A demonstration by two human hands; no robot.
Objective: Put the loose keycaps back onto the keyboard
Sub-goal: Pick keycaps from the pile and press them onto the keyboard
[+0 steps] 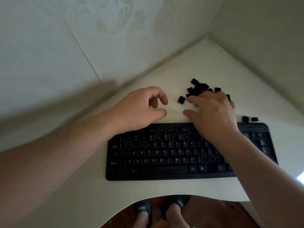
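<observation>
Black keyboard (164, 155) — white legends: Z X C V B.

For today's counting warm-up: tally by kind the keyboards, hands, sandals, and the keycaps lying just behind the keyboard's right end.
Black plastic computer keyboard: 1
Bare hands, left hand and right hand: 2
Dark strapped sandals: 2
Small black square keycaps behind the right end: 2
Total: 7

The flat black plastic keyboard (172, 155) bears white legends: T, Y, U, I, O, P in one row; S, D, F, G, H, J, K, L below; Z, X, C, V, B, M lower; "Alt" beside the space bar.
</observation>
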